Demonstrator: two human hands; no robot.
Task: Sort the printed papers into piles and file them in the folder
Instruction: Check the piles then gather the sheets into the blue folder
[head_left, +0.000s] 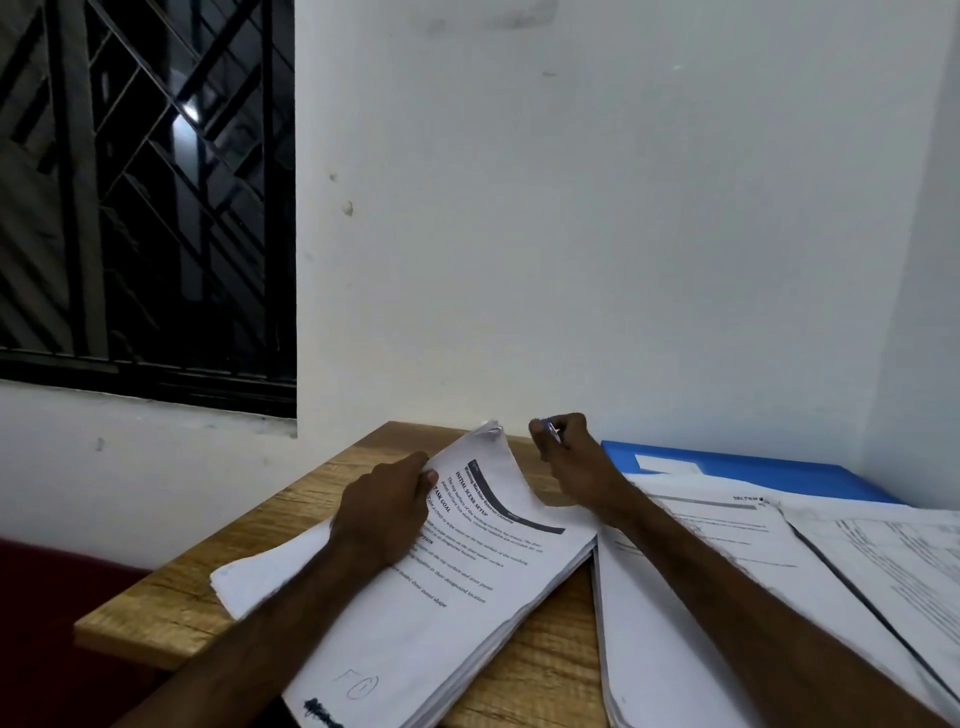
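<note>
Thick stack (457, 613): white sheets w/ black print, lying diagonally, approx. centre; far corner of top sheets curled up. Second pile (717, 566): flat, immediately right of stack. Third pile (898, 561): flat, far right, beside second. Blue folder (769, 467): flat at rear, white label, near edge under both piles.

single head view, looking forward and down over desk (171, 587) corner, close to wall (597, 234).

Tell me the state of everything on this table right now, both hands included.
Left stack: top sheets lifted, far corner curled.
Left hand: grips the lifted sheets' edge.
Right hand: holds a pen.
Right piles: flat, overlapping.
Blue folder: flat, partly under papers.
</note>
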